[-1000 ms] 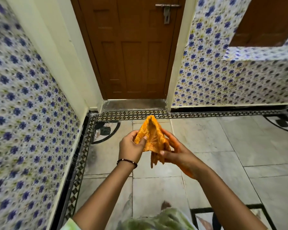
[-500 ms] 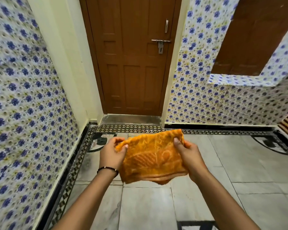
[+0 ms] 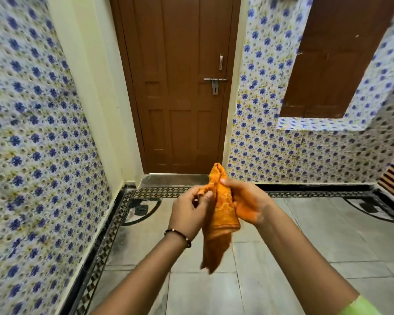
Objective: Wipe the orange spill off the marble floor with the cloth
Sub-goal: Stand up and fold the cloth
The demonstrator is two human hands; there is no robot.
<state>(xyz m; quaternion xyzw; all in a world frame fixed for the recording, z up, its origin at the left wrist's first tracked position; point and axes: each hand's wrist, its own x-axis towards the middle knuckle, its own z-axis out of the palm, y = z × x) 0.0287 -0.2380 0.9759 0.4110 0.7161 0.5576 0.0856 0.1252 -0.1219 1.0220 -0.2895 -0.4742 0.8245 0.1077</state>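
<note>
An orange cloth (image 3: 221,223) hangs bunched and folded lengthwise in front of me, above the grey marble floor (image 3: 328,242). My right hand (image 3: 248,203) grips its upper part from the right; the palm is stained orange. My left hand (image 3: 189,212), with a dark bracelet at the wrist, pinches the cloth's upper left edge. The cloth's lower end dangles free below both hands. No orange spill shows on the visible floor.
A closed brown wooden door (image 3: 178,87) with a metal latch stands straight ahead behind a low threshold. Blue-flowered tiled walls (image 3: 32,144) close in on the left and right. A black patterned border (image 3: 96,253) runs along the floor's edges.
Half a second ago both hands held the cloth spread wide and flat. Now the hands have come together and the cloth is gathered into a narrow hanging bundle. The view has tilted up.
</note>
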